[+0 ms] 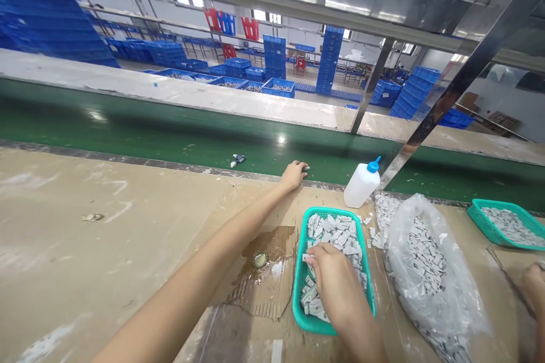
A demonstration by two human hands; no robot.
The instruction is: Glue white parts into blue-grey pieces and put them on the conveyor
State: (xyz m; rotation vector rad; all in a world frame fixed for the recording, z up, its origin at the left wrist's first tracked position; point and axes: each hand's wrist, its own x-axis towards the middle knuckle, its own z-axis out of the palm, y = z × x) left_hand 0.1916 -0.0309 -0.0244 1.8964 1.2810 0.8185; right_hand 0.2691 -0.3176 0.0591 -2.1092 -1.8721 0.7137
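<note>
My left hand [293, 174] reaches over the near edge of the green conveyor belt [191, 147]. Its fingers are bent round a small dark and whitish thing, mostly hidden. Farther left on the belt lies a small dark-blue and white part [237, 160]. Over a teal plastic basket [298, 295], my right hand [334, 272] pinches a small flat white piece [305, 257] between thumb and fingers. Many similar pale pieces [336, 232] fill the basket. Left of it, a round cap-like thing [260, 261] sits on a wet, torn patch of cardboard.
A white squeeze bottle [361, 186] with blue cap stands behind the basket. To the right are a clear bag [426, 261] of small pieces, another teal basket [511, 224] and another person's hand [534, 286]. A slanting metal post [443, 105] rises beyond the bottle.
</note>
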